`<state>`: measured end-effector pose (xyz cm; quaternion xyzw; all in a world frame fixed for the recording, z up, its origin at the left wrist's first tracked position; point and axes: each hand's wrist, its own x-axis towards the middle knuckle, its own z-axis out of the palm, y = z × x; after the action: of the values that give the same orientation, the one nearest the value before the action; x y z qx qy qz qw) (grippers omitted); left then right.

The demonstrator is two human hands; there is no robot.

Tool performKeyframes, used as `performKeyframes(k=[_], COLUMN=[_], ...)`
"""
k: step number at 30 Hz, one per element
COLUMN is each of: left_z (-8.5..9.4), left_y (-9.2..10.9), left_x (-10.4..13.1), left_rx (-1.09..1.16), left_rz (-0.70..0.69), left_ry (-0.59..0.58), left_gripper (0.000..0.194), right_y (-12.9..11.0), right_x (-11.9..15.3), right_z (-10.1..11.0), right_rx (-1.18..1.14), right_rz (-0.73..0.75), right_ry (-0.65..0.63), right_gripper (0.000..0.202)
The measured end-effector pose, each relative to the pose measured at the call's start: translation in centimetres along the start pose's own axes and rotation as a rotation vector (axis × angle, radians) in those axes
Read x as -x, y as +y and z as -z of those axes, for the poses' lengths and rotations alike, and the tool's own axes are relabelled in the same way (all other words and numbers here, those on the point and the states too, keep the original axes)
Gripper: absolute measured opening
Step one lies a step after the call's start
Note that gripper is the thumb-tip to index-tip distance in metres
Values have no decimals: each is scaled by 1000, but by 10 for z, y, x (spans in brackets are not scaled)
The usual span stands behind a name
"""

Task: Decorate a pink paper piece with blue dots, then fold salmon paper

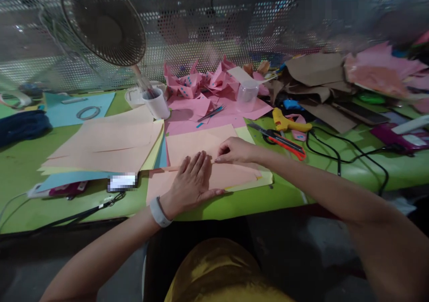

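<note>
Peach paper lies on the green table in front of me, with another peach sheet behind it and a narrow strip or folded edge running between them. My left hand rests flat on the paper, fingers stretched and thumb out to the right. Just to its right, my right hand has its fingertips pinched at the narrow peach strip near the left fingertips. Yellow paper shows under the right end of the peach paper.
A stack of peach sheets and a phone lie left. Behind stand a fan, a white cup and pink folded paper. A cutter, yellow glue gun and black cable are right.
</note>
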<state>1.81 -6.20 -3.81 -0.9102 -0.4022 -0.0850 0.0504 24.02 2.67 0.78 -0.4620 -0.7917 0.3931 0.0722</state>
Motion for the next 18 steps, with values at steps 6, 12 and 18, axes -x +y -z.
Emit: performKeyframes(k=[6,12,18], left_z=[5,7,7], left_y=[3,1,0], left_x=[-2,-3,-3], left_rx=[9,-1,-2], left_rz=[-3,-32,-38], left_ry=[5,19,24], left_gripper=[94,89,85], right_y=[23,45,55], right_x=[14,32,44], right_z=[15,29,39], right_rx=[31,-6,25], right_rz=[-42,-84,-121], right_ry=[0,31,48], right_gripper=[29,35,36])
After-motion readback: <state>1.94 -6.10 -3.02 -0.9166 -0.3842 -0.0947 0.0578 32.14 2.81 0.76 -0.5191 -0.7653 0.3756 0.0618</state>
